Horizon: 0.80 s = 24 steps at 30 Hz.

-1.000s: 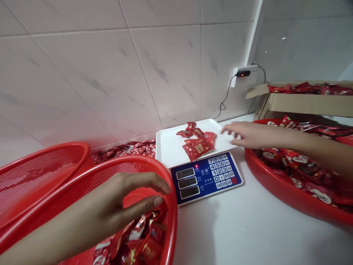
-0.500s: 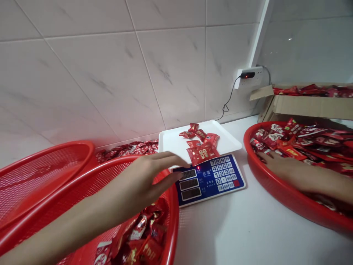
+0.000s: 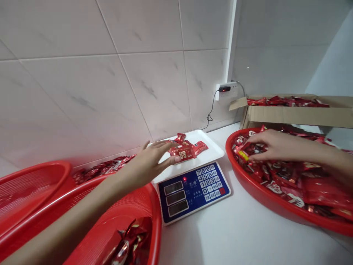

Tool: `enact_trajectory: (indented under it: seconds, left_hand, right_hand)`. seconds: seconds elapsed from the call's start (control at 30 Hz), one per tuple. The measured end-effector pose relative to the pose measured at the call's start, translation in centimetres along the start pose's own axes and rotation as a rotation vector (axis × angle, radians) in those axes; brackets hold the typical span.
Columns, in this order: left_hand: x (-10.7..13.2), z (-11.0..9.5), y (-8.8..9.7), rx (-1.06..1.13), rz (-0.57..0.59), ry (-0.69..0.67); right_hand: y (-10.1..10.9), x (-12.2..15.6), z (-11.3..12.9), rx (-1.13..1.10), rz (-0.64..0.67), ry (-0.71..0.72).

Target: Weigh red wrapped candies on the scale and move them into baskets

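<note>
My left hand (image 3: 154,158) reaches over the white tray (image 3: 213,152) of a digital scale (image 3: 193,191). Its fingers are apart, with the thumb and fingertips at a red candy packet (image 3: 183,152); whether they touch it I cannot tell. Several other red wrapped candies lie on the tray, some partly behind the hand. Over the red basket (image 3: 261,206) on the right, my right hand (image 3: 264,145) has its fingers closed on small wrapped candies, one showing a yellow patch (image 3: 243,156). Many red packets fill that basket around the hand.
Two red mesh baskets (image 3: 157,221) stand at the left, the nearer with candy packets (image 3: 129,243) in it. More packets (image 3: 104,169) lie against the tiled wall. An opened cardboard box (image 3: 289,116) of candies is behind the right basket. A cable (image 3: 212,106) runs from the socket behind the scale.
My left hand has moved from the scale's display to the candies on the tray. My right hand has lifted out of the pile with small candies in its fingers. The view has shifted right.
</note>
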<state>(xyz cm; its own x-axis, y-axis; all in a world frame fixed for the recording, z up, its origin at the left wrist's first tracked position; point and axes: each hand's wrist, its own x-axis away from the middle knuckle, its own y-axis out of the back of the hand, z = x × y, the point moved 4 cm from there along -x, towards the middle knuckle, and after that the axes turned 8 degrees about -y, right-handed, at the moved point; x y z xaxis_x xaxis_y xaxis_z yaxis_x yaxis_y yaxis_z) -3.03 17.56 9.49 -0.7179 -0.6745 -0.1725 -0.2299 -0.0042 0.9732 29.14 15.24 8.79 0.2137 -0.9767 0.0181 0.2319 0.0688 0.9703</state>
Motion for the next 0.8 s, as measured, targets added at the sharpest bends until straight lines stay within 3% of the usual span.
enact_trajectory:
  seconds: [0.1,0.17,0.33,0.43,0.57,0.7,0.8]
  left_hand:
    - [1.0,-0.6,2.9,0.131,-0.077,0.041]
    - [1.3,-1.0,4.4,0.151,-0.136,0.050]
    - [1.9,-1.6,5.5,0.149,-0.205,0.046]
    - [2.5,-2.0,5.8,0.176,-0.242,0.025]
    - [3.5,-2.8,6.7,0.201,-0.344,0.018]
    - [4.2,-3.2,7.0,0.218,-0.386,0.027]
    - [4.4,-3.1,7.0,0.192,-0.387,0.026]
  right_hand:
    - [2.5,-2.2,3.0,-0.038,-0.088,0.007]
    - [3.0,-4.5,5.9,-0.081,-0.119,0.009]
    - [0.2,-10.2,11.5,-0.323,0.023,0.023]
    - [-0.9,-11.6,12.1,-0.673,-0.056,0.052]
    - [-0.1,-11.1,11.6,-1.054,-0.249,0.087]
    - [1.1,-10.0,12.5,-1.054,-0.280,0.234]
    - [1.2,-9.4,13.2,-0.989,-0.277,0.249]
